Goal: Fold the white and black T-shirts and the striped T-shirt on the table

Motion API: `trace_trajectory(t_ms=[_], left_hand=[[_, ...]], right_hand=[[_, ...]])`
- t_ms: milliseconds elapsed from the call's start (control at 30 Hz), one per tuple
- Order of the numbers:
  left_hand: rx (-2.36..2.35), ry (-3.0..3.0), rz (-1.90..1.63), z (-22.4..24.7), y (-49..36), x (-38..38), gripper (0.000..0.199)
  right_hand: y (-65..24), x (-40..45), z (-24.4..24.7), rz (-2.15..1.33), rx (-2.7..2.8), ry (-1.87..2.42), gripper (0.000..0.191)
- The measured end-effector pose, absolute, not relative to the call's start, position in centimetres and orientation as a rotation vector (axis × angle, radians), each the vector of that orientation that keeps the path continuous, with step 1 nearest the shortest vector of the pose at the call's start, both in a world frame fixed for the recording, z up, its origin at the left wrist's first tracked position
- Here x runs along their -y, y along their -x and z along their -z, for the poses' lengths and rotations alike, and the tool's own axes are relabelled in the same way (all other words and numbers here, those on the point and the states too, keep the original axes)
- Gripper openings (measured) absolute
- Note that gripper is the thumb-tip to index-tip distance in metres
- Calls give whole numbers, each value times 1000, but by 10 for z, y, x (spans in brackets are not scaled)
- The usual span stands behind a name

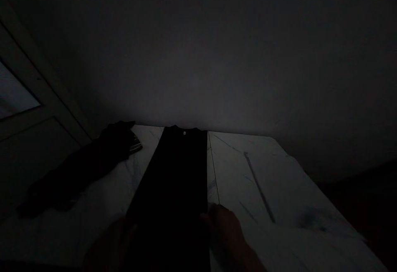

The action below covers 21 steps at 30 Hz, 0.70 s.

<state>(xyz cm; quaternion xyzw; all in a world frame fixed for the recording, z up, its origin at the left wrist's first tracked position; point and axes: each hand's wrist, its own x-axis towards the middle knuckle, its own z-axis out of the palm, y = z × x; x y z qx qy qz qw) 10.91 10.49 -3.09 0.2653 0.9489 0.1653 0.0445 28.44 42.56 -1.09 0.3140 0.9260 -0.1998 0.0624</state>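
Observation:
A long black garment (170, 181), folded narrow, lies lengthwise on a white marble-patterned table, with its collar and a small pale label at the far end. My right hand (225, 226) is at the garment's near right edge, with its fingers touching the cloth. My left hand (111, 243) is dim, at the near left edge of the garment. The darkness hides its fingers. A second dark garment (80, 164), crumpled, with a striped edge, lies to the left.
The white table (279, 181) has a thin seam and a dark diagonal streak or rod (259, 187) on its right part. A plain wall (198, 57) rises behind it, and a door with a glass pane (31, 82) stands at the left.

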Motion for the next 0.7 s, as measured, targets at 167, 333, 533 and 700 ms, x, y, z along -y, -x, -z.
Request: trace_trajectory(t_ms=[167, 333, 533, 700], left_hand=[[-2921, -728, -366, 30, -95, -117, 48], [-2714, -640, -261, 8, -90, -111, 43], [-2651, -612, -709, 25, -92, -96, 34], [-2463, -585, -1122, 57, -118, -73, 52]], right_hand=[[-285, -388, -7, 609, -2709, -1095, 20], [-292, -372, -9, 777, -2646, -1194, 24], [-323, -365, 5, 1580, -2604, -1131, 40], [-346, -365, 15, 2183, -2342, -1024, 46]])
